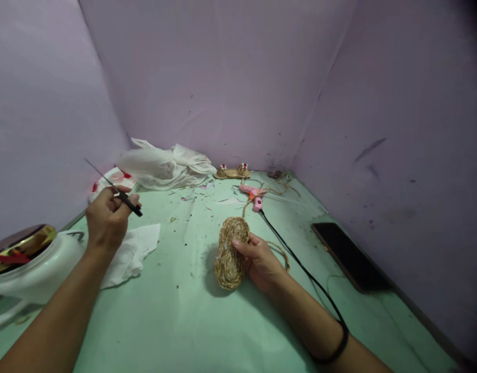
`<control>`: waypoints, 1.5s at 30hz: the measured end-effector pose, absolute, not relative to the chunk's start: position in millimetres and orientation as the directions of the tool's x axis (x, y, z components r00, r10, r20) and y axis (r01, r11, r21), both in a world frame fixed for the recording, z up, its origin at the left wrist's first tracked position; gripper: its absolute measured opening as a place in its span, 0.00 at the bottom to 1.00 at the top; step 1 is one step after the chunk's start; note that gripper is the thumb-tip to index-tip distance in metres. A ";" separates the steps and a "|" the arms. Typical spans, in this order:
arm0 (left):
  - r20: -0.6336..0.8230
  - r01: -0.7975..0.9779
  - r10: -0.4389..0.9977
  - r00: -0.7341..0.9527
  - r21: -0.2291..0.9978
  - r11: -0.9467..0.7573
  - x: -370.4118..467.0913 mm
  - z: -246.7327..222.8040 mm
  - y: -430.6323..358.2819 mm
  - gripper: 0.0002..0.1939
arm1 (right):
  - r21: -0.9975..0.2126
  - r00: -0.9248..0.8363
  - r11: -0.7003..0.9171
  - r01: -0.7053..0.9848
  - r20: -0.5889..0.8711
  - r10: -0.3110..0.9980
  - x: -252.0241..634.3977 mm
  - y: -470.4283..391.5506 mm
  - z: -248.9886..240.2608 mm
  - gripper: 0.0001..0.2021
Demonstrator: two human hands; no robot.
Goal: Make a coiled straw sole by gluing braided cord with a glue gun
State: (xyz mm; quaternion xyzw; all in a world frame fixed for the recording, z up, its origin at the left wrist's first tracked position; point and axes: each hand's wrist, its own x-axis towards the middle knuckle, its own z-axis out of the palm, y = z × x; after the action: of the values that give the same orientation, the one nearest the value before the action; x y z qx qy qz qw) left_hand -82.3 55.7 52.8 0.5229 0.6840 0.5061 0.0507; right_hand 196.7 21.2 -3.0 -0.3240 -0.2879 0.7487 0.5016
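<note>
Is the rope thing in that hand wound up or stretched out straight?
Wound up. The rope piece in the right hand shows rows curving round one another, making a long, rounded shape.

No text, label, brand, number or sign can be read on anything in the head view.

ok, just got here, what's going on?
One person is working at a green table. The right hand holds a coiled, sole-shaped straw pad, thumb on its face. The left hand holds a thin black-handled tool, probably scissors, raised and apart from the pad. A pink glue gun lies beyond the pad, its black cord running back toward the person. A phone lies off to the right.
</note>
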 end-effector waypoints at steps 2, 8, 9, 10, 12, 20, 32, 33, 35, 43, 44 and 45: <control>0.377 0.556 0.846 -0.376 0.823 -0.119 -67.8 52.2 48.4 0.21 | -0.759 -0.260 -0.307 -0.574 -0.186 0.947 197.3 22.3 -3.7 0.14; 0.045 0.532 0.997 -0.056 0.847 -0.008 -9.8 39.6 30.0 0.22 | -0.750 -0.313 -0.306 -0.586 -0.138 0.940 193.9 19.0 4.6 0.16; -0.009 0.611 0.999 -0.040 0.791 0.032 -5.7 36.9 29.5 0.21 | -0.747 -0.332 -0.315 -0.586 -0.133 0.934 193.1 17.9 6.1 0.17; -0.042 0.679 0.998 -0.048 0.731 0.064 -4.4 34.3 30.0 0.20 | -0.744 -0.348 -0.323 -0.585 -0.130 0.928 192.4 17.0 7.2 0.18; -0.037 0.780 0.993 -0.112 0.615 0.111 -8.9 30.4 32.6 0.16 | -0.739 -0.370 -0.337 -0.583 -0.128 0.920 191.9 16.0 7.9 0.19; 0.110 0.864 0.977 -0.182 0.493 0.105 -16.7 33.7 28.9 0.23 | -0.720 -0.391 -0.346 -0.601 -0.112 0.914 190.4 14.5 4.0 0.22; -0.281 -0.193 0.922 0.264 0.922 0.336 26.8 13.1 5.6 0.18 | -0.826 -0.281 -0.378 -0.417 -0.278 0.919 207.1 18.6 9.8 0.15; -0.287 -0.213 0.920 0.267 0.914 0.346 26.6 13.5 5.8 0.17 | -0.825 -0.271 -0.390 -0.409 -0.298 0.915 209.4 19.2 9.6 0.14; -0.304 -0.229 0.909 0.286 0.899 0.373 26.5 13.2 6.3 0.18 | -0.830 -0.277 -0.399 -0.390 -0.308 0.910 211.3 19.5 8.6 0.12; -0.328 -0.240 0.883 0.337 0.877 0.417 27.3 8.8 6.0 0.18 | -0.860 -0.268 -0.368 -0.352 -0.284 0.921 205.7 18.1 6.9 0.13; -0.328 -0.238 0.884 0.332 0.878 0.415 27.5 9.1 5.7 0.18 | -0.864 -0.261 -0.365 -0.347 -0.285 0.922 205.7 18.2 6.7 0.13; -0.326 -0.237 0.887 0.327 0.880 0.411 27.8 9.6 5.4 0.18 | -0.868 -0.255 -0.362 -0.340 -0.285 0.924 205.8 18.3 6.5 0.13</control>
State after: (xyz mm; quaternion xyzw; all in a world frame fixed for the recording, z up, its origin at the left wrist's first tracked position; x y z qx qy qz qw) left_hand 27.8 5.4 9.6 0.3779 0.4299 0.3895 0.7216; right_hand 205.8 18.3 6.5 -0.4185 -0.3490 0.7111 0.4442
